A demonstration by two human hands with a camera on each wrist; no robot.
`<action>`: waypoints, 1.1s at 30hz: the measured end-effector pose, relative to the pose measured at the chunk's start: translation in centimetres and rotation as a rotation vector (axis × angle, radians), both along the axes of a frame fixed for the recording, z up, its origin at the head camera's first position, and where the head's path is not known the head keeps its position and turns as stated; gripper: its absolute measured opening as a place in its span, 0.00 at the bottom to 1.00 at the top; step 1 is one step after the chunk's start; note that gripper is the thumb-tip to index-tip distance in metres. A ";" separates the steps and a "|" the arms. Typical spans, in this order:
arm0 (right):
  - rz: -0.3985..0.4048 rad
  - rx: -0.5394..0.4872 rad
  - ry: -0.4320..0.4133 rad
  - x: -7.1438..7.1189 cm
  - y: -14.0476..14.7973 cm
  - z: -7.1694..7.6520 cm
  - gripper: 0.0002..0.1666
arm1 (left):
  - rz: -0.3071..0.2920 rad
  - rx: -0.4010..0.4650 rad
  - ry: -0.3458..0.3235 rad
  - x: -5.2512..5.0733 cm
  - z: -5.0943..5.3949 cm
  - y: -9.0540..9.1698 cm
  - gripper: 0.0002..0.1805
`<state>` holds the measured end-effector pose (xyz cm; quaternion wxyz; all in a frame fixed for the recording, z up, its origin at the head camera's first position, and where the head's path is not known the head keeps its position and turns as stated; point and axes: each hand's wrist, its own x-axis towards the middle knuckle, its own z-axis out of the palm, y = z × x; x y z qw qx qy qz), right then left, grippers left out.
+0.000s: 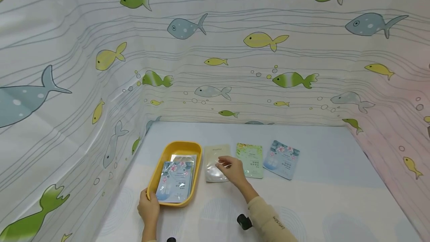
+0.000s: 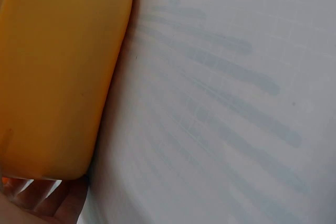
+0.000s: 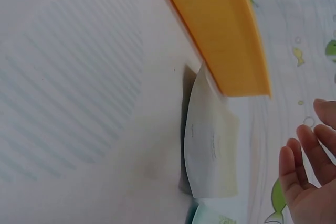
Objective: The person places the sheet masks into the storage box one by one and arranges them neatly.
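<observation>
Yellow oblong plastic tray [image 1: 181,148], gripped by left hand [image 1: 148,209], could spill flat blue floral packet [image 1: 175,182] if tilted; right hand [image 1: 232,169] holds nothing.

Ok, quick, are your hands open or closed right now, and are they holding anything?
Left hand: closed, holding the yellow tray by its edge.
Right hand: open, holding nothing.

Both bare, the left hand [image 1: 149,209] and the right hand [image 1: 232,170]! And look at that right sleeve [image 1: 268,217]: plain beige, with 1 short line of dark lettering [image 1: 278,223] along the forearm, too small to read surely. Right by it, 1 stubby black wrist camera [image 1: 244,222], rounded at the end! Over on the left, 1 more black rounded piece [image 1: 171,239], mostly cut off below.
</observation>
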<state>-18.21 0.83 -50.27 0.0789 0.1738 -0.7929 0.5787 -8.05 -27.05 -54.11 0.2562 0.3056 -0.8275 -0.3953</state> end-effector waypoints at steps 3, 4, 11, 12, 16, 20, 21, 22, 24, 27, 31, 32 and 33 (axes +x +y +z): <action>-0.012 0.007 -0.022 -0.1 0.4 0.1 0.13 | -0.004 0.004 -0.007 0.0 0.0 0.0 0.17; -0.017 0.009 -0.030 -0.1 0.5 0.1 0.13 | -0.004 0.004 -0.008 0.0 0.0 0.0 0.17; -0.046 0.006 -0.044 -0.3 1.8 -0.1 0.13 | -0.001 0.000 -0.013 0.1 0.0 -0.1 0.18; -0.049 0.002 -0.042 -0.3 2.1 -0.1 0.13 | -0.001 0.000 -0.012 0.1 0.0 -0.1 0.18; -0.071 -0.014 -0.044 -0.4 3.0 -0.2 0.14 | -0.005 0.005 -0.008 -0.1 -0.1 -0.1 0.18; -0.106 -0.015 -0.067 -0.6 4.1 -0.3 0.14 | -0.007 0.003 -0.014 -0.1 0.0 -0.1 0.18; -0.116 -0.014 -0.072 -0.7 4.4 -0.4 0.14 | -0.007 0.001 -0.017 -0.1 0.0 -0.1 0.18; -0.124 -0.014 -0.077 -0.8 4.7 -0.4 0.14 | -0.008 -0.001 -0.020 -0.1 0.0 -0.1 0.18; -0.143 -0.012 -0.088 -0.9 5.3 -0.4 0.15 | -0.008 -0.005 -0.025 -0.1 0.1 -0.1 0.18; -0.171 -0.011 -0.082 -1.2 6.5 -0.5 0.15 | -0.009 -0.005 -0.031 0.0 0.1 -0.1 0.18; -0.214 0.003 -0.085 -1.4 8.0 -0.6 0.15 | -0.014 -0.002 -0.035 0.0 0.2 -0.1 0.18; -0.224 0.006 -0.091 -1.4 8.4 -0.6 0.15 | -0.016 -0.004 -0.033 0.0 0.2 -0.1 0.18; -0.237 0.012 -0.095 -1.4 8.8 -0.7 0.15 | -0.018 -0.005 -0.032 0.0 0.2 -0.1 0.18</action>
